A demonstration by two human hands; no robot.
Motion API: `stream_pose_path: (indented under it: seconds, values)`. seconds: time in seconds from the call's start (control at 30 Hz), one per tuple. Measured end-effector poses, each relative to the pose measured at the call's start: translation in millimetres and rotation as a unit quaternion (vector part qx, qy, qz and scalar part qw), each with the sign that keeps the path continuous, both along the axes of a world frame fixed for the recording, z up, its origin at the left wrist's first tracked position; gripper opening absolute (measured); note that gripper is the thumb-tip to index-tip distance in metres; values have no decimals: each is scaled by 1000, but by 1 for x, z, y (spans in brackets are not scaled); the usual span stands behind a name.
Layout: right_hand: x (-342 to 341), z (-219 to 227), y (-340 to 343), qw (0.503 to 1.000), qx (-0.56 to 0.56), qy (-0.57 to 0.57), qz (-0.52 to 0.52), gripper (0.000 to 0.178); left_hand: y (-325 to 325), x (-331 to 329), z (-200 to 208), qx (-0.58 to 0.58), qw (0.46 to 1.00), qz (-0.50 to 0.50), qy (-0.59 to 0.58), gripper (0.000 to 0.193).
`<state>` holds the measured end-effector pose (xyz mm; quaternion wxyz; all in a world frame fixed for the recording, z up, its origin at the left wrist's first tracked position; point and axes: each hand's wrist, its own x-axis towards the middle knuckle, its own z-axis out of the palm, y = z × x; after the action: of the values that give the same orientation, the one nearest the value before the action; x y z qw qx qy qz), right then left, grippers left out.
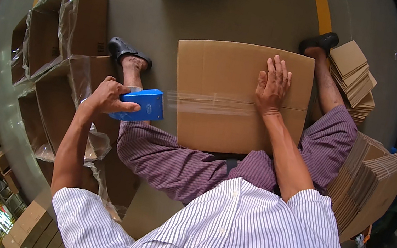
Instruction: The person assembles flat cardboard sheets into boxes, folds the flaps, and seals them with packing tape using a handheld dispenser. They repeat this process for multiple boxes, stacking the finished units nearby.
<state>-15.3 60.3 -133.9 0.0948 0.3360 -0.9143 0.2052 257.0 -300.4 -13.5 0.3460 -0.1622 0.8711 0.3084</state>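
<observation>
Largest, at our left, we see open boxes (pixel 87 25) with clear plastic (pixel 69 16) over their rims, close enough to reach. The carton (pixel 224 70) lies between our spread legs, which seem to keep it from sliding. At our right, flat cardboard (pixel 384 183) stands bundled, likely to save space. Our right hand (pixel 273 84) presses palm-down on the carton, gripping nothing, probably to steady it. Our left hand (pixel 106 97) is clamped around the blue dispenser (pixel 147 106), just off the carton's left edge, apparently keeping the clear tape (pixel 212 104) taut along the seam.
</observation>
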Motion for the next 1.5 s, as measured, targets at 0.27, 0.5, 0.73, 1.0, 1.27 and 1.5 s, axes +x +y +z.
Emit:
stream_pose_path:
  seconds: [0.27,0.5,0.73,1.0,1.27,1.5]
  values:
    - [-1,5,2,1000,6,0,-4,41,-9,11,-10,-14,1000,-2,24,73]
    - [0,4,1,1000,12,6,-1,41,-15,13,-43,0,1000,17,-20,78]
    - [0,8,0,1000,15,4,13,40,15,-19,-125,56,992,13,-111,73]
    - [0,27,89,995,-10,26,-97,51,22,-20,-148,189,975,91,-71,62]
    - [-43,38,80,932,-26,-297,-205,66,20,-3,-143,218,954,183,-97,53]
    - [-163,-3,-37,994,46,-83,-48,68,86,5,-147,260,911,320,11,50]
